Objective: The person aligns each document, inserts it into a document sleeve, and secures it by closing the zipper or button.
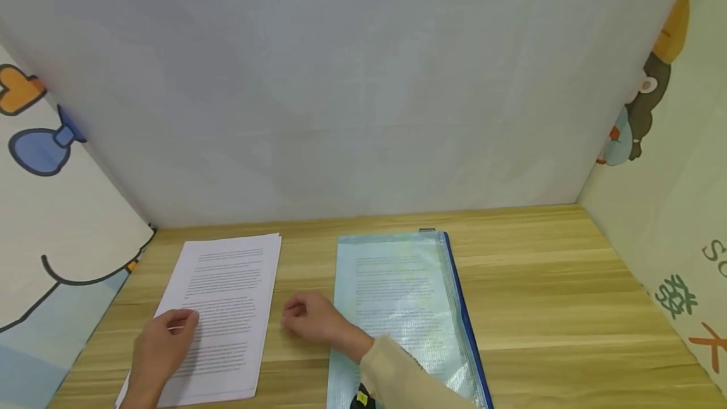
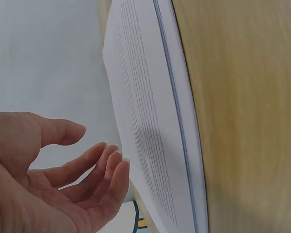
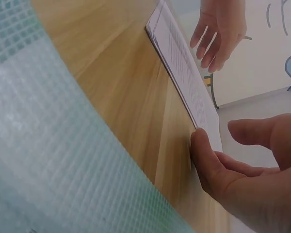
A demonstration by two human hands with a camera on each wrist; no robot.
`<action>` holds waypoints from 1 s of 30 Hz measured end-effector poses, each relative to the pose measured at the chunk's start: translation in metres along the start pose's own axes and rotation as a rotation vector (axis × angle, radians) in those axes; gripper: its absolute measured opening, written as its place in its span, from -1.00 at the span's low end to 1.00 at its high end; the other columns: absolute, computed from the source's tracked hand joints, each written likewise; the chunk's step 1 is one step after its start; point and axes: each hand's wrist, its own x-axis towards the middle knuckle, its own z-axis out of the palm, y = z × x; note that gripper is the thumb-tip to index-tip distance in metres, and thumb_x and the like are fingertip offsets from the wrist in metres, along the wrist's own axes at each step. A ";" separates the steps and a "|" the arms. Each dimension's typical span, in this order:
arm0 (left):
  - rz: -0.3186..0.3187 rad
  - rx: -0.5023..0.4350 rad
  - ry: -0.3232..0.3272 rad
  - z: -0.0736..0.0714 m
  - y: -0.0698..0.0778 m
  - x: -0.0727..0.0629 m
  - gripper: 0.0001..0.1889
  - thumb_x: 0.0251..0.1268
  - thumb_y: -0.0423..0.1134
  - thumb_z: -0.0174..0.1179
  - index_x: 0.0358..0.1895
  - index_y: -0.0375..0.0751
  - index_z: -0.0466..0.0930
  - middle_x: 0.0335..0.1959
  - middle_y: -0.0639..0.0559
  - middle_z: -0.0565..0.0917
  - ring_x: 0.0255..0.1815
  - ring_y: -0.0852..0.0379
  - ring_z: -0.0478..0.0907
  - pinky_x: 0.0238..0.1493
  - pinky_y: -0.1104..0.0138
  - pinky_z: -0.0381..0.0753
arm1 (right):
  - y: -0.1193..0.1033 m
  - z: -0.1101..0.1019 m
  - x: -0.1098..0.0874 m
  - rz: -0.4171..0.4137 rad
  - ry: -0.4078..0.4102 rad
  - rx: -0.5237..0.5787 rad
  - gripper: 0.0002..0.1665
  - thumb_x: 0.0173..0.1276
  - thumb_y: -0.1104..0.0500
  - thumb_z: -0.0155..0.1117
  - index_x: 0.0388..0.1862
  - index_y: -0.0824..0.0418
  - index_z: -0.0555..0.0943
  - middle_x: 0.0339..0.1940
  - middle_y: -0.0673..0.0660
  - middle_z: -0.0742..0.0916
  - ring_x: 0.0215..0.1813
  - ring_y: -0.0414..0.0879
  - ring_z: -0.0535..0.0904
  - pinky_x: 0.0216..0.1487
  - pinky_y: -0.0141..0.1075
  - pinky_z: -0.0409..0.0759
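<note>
The papers [image 1: 227,283] lie flat on the left part of the table [image 1: 556,295], in one pile with edges nearly even. We judge them light and bendable, with thin sheets that may slide over each other or crease. The best hold, we think, is at both long sides, thumbs on top and fingers below.

The left hand [image 1: 161,349] hangs over the near left part of the papers, its fingers loosely bent, and grasps nothing. The right hand [image 1: 320,320] is also free, fingers relaxed, just beside the pile's right edge; whether a fingertip touches it, we cannot say surely.

To the right lies the pouch [image 1: 397,308], clear and meshed, with a printed sheet showing inside and a blue strip [image 1: 466,320] along its right side. It seems soft and perhaps slippery. The right sleeve [image 1: 409,374] crosses over it and hides its lower part. Behind the table stands a grey wall [image 1: 352,81].
</note>
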 end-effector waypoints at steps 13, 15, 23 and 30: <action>-0.160 0.017 0.006 -0.013 -0.017 0.000 -0.54 0.48 -0.22 0.09 0.12 -0.68 0.50 -0.12 -0.48 0.64 -0.10 -0.30 0.58 -0.12 -0.01 0.54 | -0.001 0.015 0.001 -0.025 -0.032 -0.048 -0.64 0.34 0.32 0.37 0.09 0.44 0.63 -0.11 0.13 0.76 -0.12 -0.24 0.64 -0.08 -0.44 0.60; -0.178 0.023 0.002 -0.015 -0.020 0.000 -0.52 0.47 -0.22 0.08 0.15 -0.69 0.47 -0.07 -0.51 0.61 -0.06 -0.33 0.55 -0.07 -0.07 0.54 | -0.002 0.016 0.001 -0.024 -0.033 -0.041 -0.62 0.34 0.33 0.36 0.11 0.45 0.62 -0.08 0.15 0.76 -0.10 -0.21 0.65 -0.06 -0.43 0.61; -0.293 0.064 -0.057 -0.023 -0.041 0.002 -0.44 0.52 -0.19 0.02 0.28 -0.70 0.30 0.15 -0.58 0.43 0.18 -0.46 0.40 0.23 -0.21 0.41 | -0.007 0.021 0.001 -0.014 -0.044 -0.027 -0.57 0.33 0.36 0.34 0.16 0.46 0.60 0.01 0.20 0.74 0.02 -0.09 0.66 0.02 -0.41 0.60; -0.305 0.038 -0.051 -0.029 -0.053 0.004 -0.47 0.49 -0.28 0.08 0.30 -0.70 0.29 0.16 -0.57 0.44 0.16 -0.46 0.42 0.19 -0.18 0.46 | -0.008 0.030 0.003 -0.018 -0.054 -0.033 -0.41 0.26 0.34 0.46 0.25 0.50 0.53 -0.03 0.19 0.71 -0.05 -0.16 0.63 -0.01 -0.40 0.62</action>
